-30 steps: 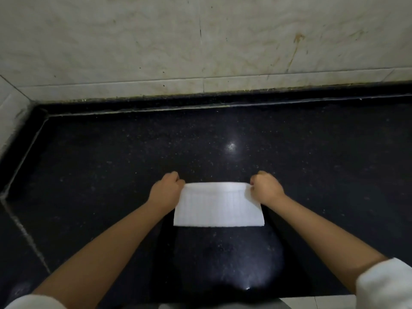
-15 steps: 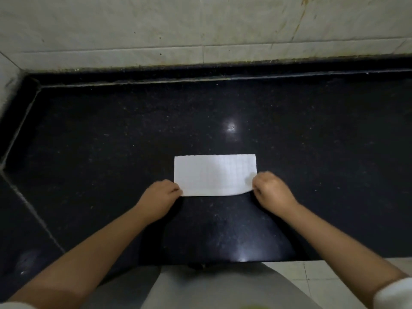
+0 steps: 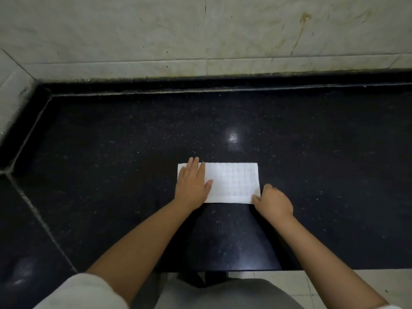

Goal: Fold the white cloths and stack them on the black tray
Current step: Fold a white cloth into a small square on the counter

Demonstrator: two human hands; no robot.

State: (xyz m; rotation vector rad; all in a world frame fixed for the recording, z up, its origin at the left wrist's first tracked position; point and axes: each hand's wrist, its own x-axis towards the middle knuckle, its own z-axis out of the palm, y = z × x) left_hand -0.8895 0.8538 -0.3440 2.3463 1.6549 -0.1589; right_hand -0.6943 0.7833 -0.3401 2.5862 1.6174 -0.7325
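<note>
A pale marble wall [image 3: 156, 30], streaked with a rusty stain at upper right, backs a black speckled counter [image 3: 111, 152] whose raised dark lip runs along the wall and turns the corner at left. A bright spot of light glints off the polished stone just beyond the work. Pale floor tile [image 3: 367, 284] shows below the counter's near edge at right.

A person stands at the counter's near edge, both bare forearms reaching forward, light sleeves [image 3: 84, 293] at the elbows and grey clothing at the bottom of the view.

On the counter, near the front and about midway across, lies a white cloth [image 3: 234, 181], folded into a flat rectangle with its long sides parallel to the wall. A faint grid pattern shows on its surface.

The left hand [image 3: 192, 184] lies flat on the cloth's left end, palm down, fingers straight and together, thumb spread toward the middle, fingertips reaching the far edge. The right hand [image 3: 270, 201] is curled at the cloth's near right corner, fingers and thumb pinching that corner, which lifts slightly from the stone.
</note>
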